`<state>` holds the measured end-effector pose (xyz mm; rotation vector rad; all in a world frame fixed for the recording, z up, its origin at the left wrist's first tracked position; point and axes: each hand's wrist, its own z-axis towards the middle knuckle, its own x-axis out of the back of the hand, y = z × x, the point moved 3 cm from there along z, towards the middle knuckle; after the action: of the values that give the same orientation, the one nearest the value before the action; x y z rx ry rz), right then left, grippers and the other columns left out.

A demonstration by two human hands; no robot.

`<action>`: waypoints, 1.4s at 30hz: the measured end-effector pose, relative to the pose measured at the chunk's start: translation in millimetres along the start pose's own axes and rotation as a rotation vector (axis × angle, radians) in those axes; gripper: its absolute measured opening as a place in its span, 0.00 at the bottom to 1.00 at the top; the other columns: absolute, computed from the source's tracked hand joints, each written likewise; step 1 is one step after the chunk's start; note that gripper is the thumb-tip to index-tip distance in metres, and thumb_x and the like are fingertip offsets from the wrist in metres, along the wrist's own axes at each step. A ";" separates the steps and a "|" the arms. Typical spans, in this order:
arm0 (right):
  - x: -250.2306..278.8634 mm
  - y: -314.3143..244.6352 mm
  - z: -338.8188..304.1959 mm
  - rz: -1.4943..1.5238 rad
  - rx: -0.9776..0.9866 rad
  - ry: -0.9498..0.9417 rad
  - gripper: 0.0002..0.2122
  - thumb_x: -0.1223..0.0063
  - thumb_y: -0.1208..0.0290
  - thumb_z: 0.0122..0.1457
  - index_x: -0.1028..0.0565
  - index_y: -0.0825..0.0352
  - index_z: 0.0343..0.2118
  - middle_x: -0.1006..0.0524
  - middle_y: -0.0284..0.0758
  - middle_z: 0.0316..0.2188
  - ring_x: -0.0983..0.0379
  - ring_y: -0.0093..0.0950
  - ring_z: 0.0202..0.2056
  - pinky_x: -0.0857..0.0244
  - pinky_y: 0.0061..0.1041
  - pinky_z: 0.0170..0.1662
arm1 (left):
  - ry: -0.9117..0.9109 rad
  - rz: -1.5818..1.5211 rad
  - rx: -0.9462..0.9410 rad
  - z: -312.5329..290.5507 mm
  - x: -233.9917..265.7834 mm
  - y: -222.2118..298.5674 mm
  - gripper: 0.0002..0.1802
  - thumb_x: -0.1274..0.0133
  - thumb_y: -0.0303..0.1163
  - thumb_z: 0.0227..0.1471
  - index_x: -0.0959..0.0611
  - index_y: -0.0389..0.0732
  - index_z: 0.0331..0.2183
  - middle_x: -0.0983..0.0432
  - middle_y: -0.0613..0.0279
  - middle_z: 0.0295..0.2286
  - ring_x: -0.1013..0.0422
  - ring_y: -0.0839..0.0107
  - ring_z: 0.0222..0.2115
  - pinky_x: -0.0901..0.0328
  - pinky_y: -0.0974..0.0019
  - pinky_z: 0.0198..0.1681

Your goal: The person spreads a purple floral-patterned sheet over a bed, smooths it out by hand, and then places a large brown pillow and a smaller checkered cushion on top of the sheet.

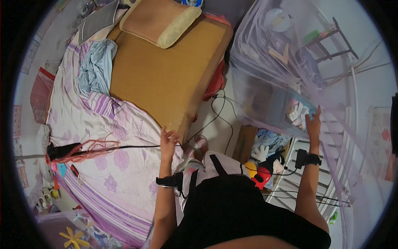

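My left hand [168,143] hovers by the near corner of a bed, its fingers loosely bent and apart, with nothing visible in it. Just beyond it lies the bare brown mattress [153,74]. A white and purple flowered sheet [120,159] is bunched over the mattress's left and near side. To the right, my right hand [314,123] is raised with thumb and fingers apart. It is beside sheer lilac netting [261,54] and a translucent bin [269,101] with small packages; whether it touches either I cannot tell. Each wrist wears a black strapped device.
A tan mat-covered pillow [159,20] and crumpled blue cloth [97,66] lie on the bed. Black cables [230,128] loop over the floor. At right stand a cardboard box [244,143], a black, red and yellow plush toy [269,170] and a white slatted frame [290,182].
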<state>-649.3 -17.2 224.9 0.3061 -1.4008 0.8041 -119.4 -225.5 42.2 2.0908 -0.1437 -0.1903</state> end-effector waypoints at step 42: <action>-595.4 -185.8 280.6 0.171 0.028 -1.034 0.22 0.59 0.62 0.53 0.41 0.72 0.48 0.29 0.54 0.32 0.32 0.48 0.35 0.39 0.41 0.39 | -0.214 0.543 0.219 390.1 -168.0 -34.5 0.36 0.47 0.35 0.43 0.42 0.38 0.53 0.46 0.42 0.49 0.42 0.55 0.46 0.40 0.61 0.44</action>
<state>-716.7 -515.0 -239.1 0.6891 -2.4031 0.8357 -359.1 -508.0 -168.4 2.1578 -0.8820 -0.0673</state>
